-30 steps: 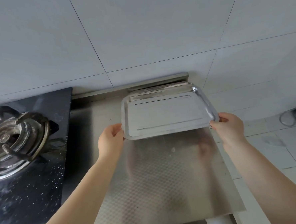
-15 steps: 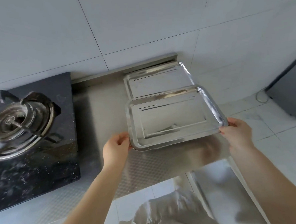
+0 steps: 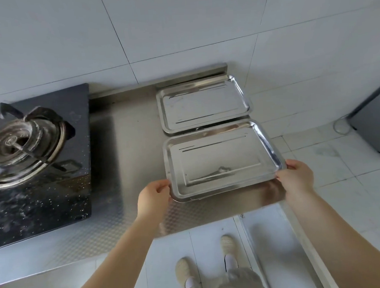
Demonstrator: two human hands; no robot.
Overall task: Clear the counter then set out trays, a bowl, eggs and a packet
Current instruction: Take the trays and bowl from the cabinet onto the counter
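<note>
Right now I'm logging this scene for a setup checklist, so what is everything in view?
Far tray: one, silver, on the counter by the wall.
Near tray: one, silver, in front of the far tray, held at both ends.
Counter: one, steel, under the trays.
Stove: one, black, on the left.
Appliance: one, grey, on the floor, right.
Shoes: two, beige, below.
Left hand: grips near tray.
Right hand: grips near tray.

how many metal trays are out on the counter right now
2. The far tray lies by the wall; the near tray sits just in front, gripped by the left hand and right hand. None looks hidden.
</note>
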